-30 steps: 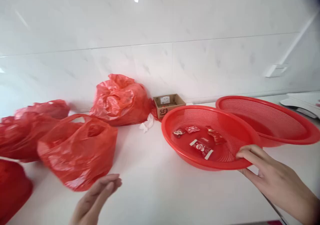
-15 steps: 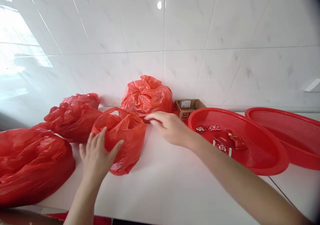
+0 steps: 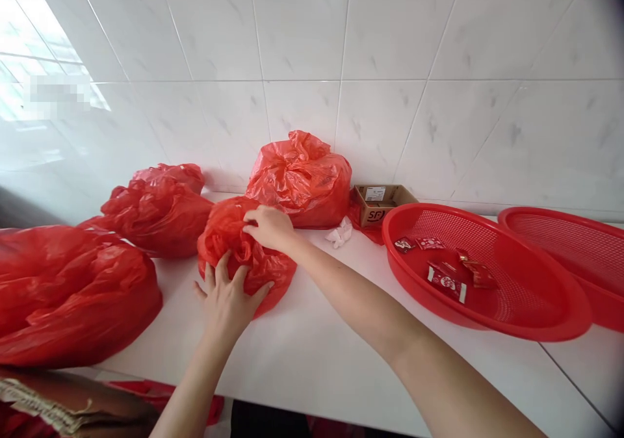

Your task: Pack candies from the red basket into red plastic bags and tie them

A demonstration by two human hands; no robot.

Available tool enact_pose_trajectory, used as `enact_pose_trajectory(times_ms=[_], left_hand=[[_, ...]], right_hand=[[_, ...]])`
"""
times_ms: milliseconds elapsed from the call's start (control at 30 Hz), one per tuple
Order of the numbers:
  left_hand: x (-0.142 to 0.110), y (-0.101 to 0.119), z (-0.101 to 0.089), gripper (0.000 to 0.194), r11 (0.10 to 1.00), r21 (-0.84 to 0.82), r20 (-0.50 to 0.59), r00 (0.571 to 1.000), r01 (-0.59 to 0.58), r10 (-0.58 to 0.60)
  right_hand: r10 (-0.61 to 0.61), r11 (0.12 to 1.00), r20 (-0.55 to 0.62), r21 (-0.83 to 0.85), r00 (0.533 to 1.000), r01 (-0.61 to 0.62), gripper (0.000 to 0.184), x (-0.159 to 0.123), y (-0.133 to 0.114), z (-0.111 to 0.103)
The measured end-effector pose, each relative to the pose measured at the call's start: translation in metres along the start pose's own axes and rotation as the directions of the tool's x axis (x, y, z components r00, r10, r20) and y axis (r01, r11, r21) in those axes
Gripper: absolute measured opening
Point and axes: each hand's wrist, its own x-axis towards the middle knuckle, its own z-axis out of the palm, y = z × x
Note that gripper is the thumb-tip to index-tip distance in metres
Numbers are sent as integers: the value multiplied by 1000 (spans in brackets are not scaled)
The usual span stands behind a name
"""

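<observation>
A crumpled red plastic bag [image 3: 277, 269] lies on the white table, its top bunched up between my hands. My left hand [image 3: 229, 298] rests against the near side of the bag with its fingers spread. Over the top of the bag, my right hand [image 3: 270, 227] is closed, fingertips bent inward on the plastic. The bag's contents are hidden.
Other filled red bags sit left [image 3: 73, 295], behind left [image 3: 160, 223] and against the tiled wall [image 3: 302, 184]. A crumpled white tissue [image 3: 340, 233], a small cardboard box [image 3: 385, 201], a red basket [image 3: 526, 295] with several packets, and another red basket [image 3: 585, 249] stand right.
Both hands have come in onto the bag, whose raised, open top is now pushed down and bunched. A white tissue shows behind my right forearm. The view has shifted slightly.
</observation>
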Motion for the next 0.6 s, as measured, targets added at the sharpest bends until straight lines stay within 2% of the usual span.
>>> enact_pose_trajectory(times_ms=[67, 133, 200, 300, 367, 433, 500, 567, 600], left_hand=[[13, -2, 9, 51, 1000, -20, 20, 1000, -8, 9], [26, -4, 14, 49, 999, -44, 34, 999, -15, 16], [39, -5, 14, 50, 997, -76, 47, 999, -19, 23], [53, -7, 3, 53, 991, -136, 54, 998, -5, 13], [61, -9, -9, 56, 986, -166, 40, 999, 32, -26], [67, -9, -23, 57, 980, -183, 15, 997, 79, -78], [69, -3, -36, 53, 962, -234, -69, 984, 142, -162], [62, 12, -49, 46, 934, -337, -250, 945, 120, -212], [56, 23, -54, 46, 915, -401, -363, 909, 46, -205]], right_hand=[[-11, 990, -178, 139, 984, 36, 14, -3, 0, -28], [55, 941, -375, 329, 925, 77, 14, -8, 5, -58], [176, 847, -491, 518, 853, 124, 11, -19, 14, -86], [327, 639, -504, 741, 799, 206, 13, -47, 28, -120], [406, 497, -505, 821, 762, 280, 16, -73, 33, -136], [466, 463, -511, 836, 722, 294, 17, -100, 35, -148], [517, 464, -495, 847, 699, 257, 18, -124, 37, -154], [551, 465, -459, 862, 696, 201, 20, -144, 40, -153], [560, 463, -444, 868, 699, 181, 20, -152, 43, -150]])
